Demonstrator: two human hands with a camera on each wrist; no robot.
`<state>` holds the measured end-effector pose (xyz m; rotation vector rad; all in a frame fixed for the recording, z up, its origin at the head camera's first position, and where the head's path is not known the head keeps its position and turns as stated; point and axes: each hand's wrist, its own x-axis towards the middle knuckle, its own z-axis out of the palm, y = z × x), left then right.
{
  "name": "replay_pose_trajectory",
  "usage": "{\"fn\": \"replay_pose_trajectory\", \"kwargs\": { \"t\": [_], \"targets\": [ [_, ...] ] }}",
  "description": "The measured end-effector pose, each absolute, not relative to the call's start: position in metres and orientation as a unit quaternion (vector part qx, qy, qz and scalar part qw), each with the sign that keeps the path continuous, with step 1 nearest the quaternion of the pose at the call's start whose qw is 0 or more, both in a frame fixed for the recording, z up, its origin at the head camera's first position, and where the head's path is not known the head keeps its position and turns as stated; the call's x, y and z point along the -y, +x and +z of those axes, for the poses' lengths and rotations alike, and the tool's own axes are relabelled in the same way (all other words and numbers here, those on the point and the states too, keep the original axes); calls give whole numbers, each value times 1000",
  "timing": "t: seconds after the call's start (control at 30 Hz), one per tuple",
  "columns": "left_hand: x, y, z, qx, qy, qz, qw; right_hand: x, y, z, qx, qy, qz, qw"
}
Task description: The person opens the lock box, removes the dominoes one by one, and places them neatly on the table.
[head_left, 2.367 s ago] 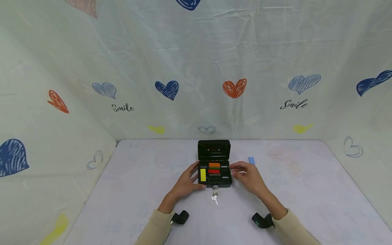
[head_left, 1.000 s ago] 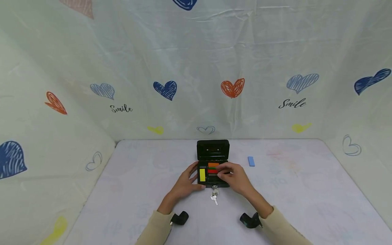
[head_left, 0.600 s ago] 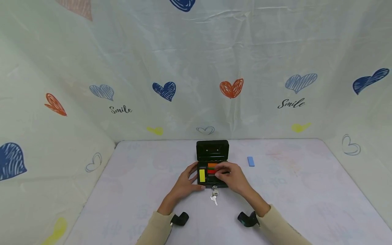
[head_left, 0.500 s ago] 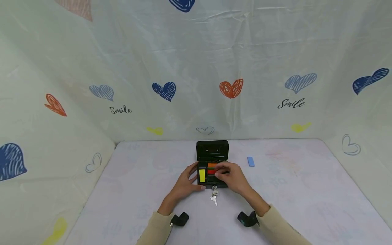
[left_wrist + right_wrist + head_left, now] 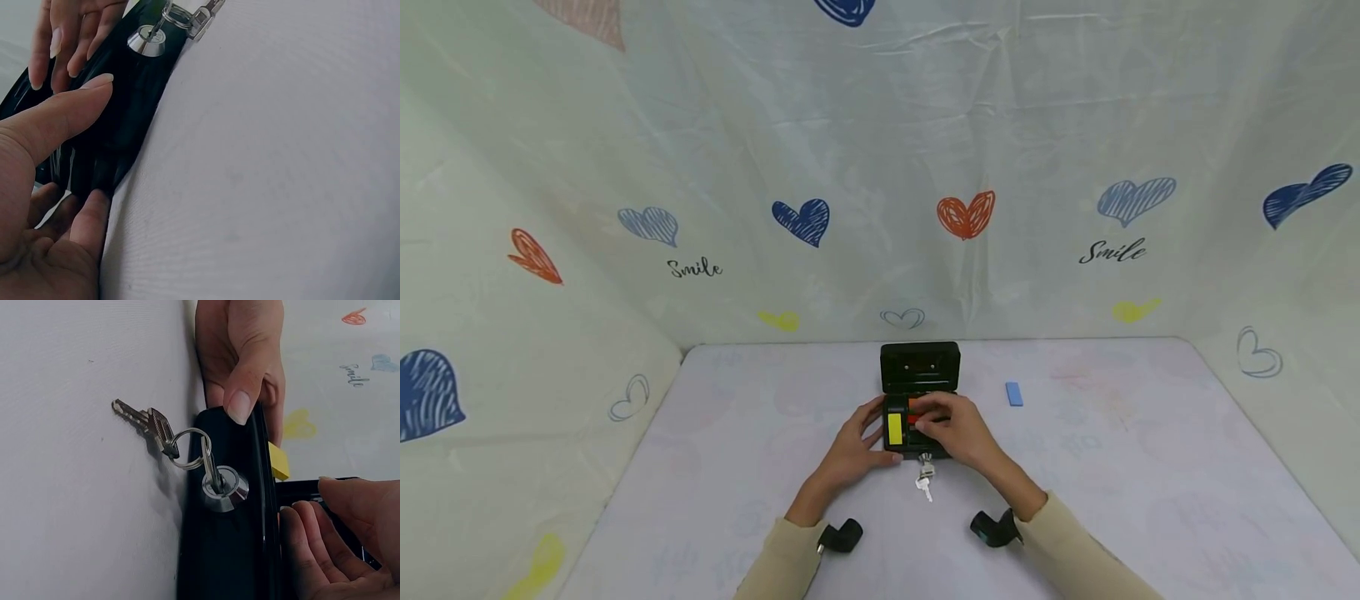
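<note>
Box (image 5: 919,385) stands open on the table (image 5: 737,417); the left hand (image 5: 852,450) grips its left side, the right hand (image 5: 955,428) curls over its inside, whether pinching anything I cannot tell.

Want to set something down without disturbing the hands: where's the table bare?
The table is bare between its left edge and the left hand, and from the blue block to its right edge. Crowded: around the black box, right hand and keys.
</note>
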<state>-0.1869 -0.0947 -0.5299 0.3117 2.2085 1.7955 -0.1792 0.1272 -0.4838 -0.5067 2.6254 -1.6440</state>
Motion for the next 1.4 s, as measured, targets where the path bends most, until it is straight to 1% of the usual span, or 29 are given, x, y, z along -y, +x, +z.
{"fn": "replay_pose_trajectory", "kwargs": {
  "t": [0.27, 0.77, 1.4],
  "targets": [
    [95, -187, -529, -762, 108, 623, 141, -120, -183, -483, -835, -184, -519, 7],
    [94, -185, -527, -754, 105, 632, 149, -114, -186, -480, -844, -185, -503, 33],
    [94, -185, -529, -757, 99, 629, 147, -111, -190, -476, -849, -201, -486, 56]
  ]
}}
